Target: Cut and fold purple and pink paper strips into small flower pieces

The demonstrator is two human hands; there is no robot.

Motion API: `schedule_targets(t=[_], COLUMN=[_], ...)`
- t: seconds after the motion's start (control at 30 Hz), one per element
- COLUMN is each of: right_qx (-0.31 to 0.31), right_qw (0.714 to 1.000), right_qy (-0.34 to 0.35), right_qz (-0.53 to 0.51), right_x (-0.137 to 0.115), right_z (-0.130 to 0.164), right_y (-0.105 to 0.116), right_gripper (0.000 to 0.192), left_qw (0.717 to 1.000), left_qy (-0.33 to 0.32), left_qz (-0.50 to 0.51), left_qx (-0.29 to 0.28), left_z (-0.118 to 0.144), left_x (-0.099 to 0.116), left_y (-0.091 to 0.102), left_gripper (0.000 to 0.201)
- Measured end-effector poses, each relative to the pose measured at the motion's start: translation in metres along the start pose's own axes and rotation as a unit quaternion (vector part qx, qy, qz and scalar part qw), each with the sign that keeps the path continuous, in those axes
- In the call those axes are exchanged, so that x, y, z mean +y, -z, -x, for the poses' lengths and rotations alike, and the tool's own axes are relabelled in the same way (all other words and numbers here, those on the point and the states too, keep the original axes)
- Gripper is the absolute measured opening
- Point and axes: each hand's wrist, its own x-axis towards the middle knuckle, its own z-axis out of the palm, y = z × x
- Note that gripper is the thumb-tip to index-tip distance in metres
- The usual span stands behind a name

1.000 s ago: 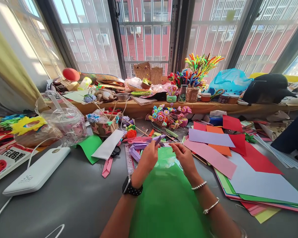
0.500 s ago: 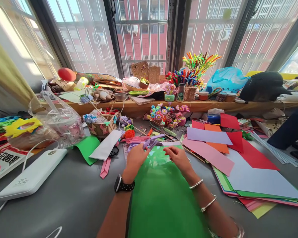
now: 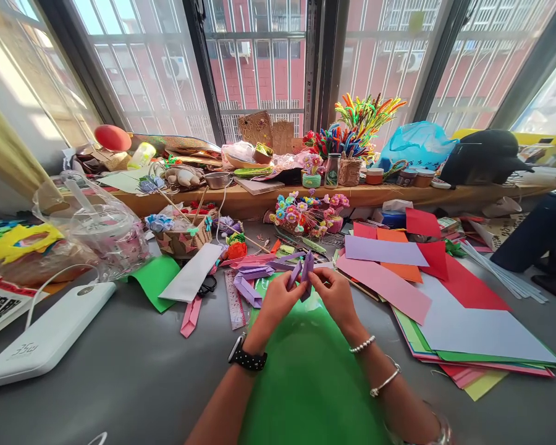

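The left hand (image 3: 278, 301) and the right hand (image 3: 334, 293) meet above the green sheet (image 3: 306, 371), and both pinch a small folded purple paper piece (image 3: 302, 275) between their fingertips. The piece stands up between the two hands, lifted off the table, with its pointed ends upward. The left wrist wears a black watch (image 3: 247, 358); the right wrist wears bead and metal bracelets (image 3: 375, 364).

The green sheet lies flat on the grey table (image 3: 120, 371) right under the forearms. Just beyond the hands lie more folded purple strips (image 3: 252, 278) beside a ruler (image 3: 234, 300). To the right is a spread of coloured paper sheets (image 3: 445, 309), with red, orange, lilac and pink on top. To the left lie a white power bank (image 3: 46, 337) with its cable and a clear plastic bag (image 3: 97, 225). Small paper flowers (image 3: 301, 213) stand near the wooden window ledge (image 3: 259, 199).
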Motion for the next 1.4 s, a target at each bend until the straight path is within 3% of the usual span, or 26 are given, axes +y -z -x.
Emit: schedule_targets(t=[0.3,0.5,0.7,0.83,1.03,1.2,1.4], right_qx=[0.049,0.062,0.09,0.076,0.024,-0.019,-0.023], right_qw=[0.999,0.996,0.996,0.992,0.982,0.989,0.995], right_qy=[0.0,0.054,0.026,-0.021,-0.043,-0.021,-0.001], right_qz=[-0.015,0.044,-0.01,-0.098,-0.182,-0.148,-0.101], right_x=[0.001,-0.003,-0.004,-0.001,-0.002,-0.01,-0.014], right_z=[0.001,0.004,0.004,0.001,0.002,0.005,0.006], right_y=[0.003,0.0,0.0,0.001,-0.001,-0.002,-0.002], right_gripper=[0.024,0.022,0.025,0.028,0.024,0.02,0.019], left_qw=[0.998,0.99,0.949,0.908,0.894,0.888,0.873], left_qy=[-0.03,-0.027,0.064,0.088,0.103,0.144,0.166], left_qz=[0.051,0.134,0.298,0.401,0.434,0.436,0.457], left_qx=[-0.026,-0.035,-0.082,-0.084,-0.036,-0.03,-0.026], left_z=[0.003,0.004,0.002,0.001,0.001,0.001,0.002], left_x=[0.001,0.006,0.003,0.002,0.0,-0.001,-0.001], left_y=[-0.01,-0.011,-0.013,-0.01,-0.012,-0.015,-0.017], left_gripper=[0.019,0.025,0.032,0.035,0.032,0.042,0.048])
